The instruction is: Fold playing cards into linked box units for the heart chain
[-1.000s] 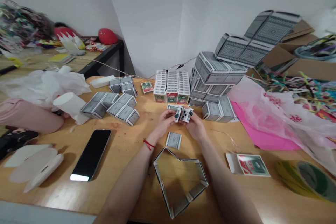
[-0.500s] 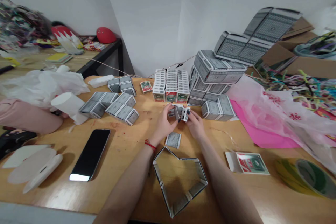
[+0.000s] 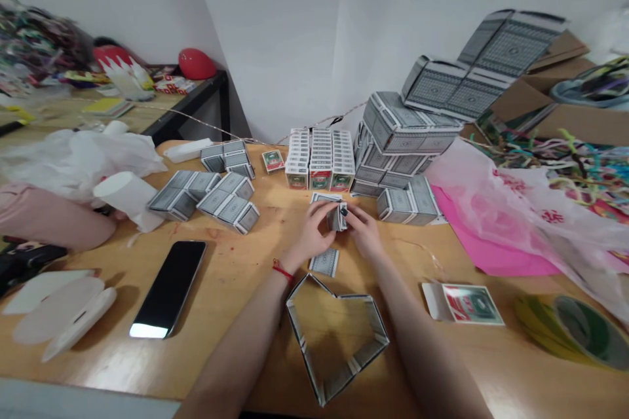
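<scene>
Between my two hands is a small bundle of playing cards, partly covered by the fingers. My left hand grips its left side, with a red cord at the wrist. On the right side, the dark-nailed fingers of my right hand press against the bundle. A patterned card lies flat on the table just below the hands, and more cards lie just beyond the left fingers. Nearer to me, between the forearms, stands a heart-shaped frame of folded cards.
Blocks of folded cards sit left, and a tall card structure rises at back right. Card packs stand in rows behind my hands. A phone, an opened pack and a tape roll lie on the table.
My hands have drawn closer together around the cards. The card that showed its face by my right fingers is now turned and pressed against the bundle.
</scene>
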Motion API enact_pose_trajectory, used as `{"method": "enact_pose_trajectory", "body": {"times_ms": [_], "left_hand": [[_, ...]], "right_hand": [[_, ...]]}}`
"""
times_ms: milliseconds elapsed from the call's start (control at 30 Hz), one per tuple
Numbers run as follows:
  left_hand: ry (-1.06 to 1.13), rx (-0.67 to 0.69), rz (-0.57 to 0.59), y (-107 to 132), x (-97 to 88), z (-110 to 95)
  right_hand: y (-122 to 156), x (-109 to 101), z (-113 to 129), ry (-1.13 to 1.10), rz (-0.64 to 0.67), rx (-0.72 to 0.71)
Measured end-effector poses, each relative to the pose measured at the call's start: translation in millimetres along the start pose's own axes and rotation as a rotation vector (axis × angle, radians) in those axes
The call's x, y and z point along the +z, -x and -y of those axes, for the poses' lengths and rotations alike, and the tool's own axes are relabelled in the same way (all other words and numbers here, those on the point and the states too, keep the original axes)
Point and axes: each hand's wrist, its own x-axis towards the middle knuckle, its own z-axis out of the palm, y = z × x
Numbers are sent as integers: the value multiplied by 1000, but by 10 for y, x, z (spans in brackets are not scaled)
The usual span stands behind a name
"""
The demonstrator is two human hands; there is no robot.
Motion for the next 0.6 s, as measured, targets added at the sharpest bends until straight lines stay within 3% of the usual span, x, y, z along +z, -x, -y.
{"method": "enact_pose_trajectory", "body": {"times_ms": [600], "left_hand": [[-16,24,-28,4,44,17]], "right_hand": [[15,18,46,79,54,-17]]}}
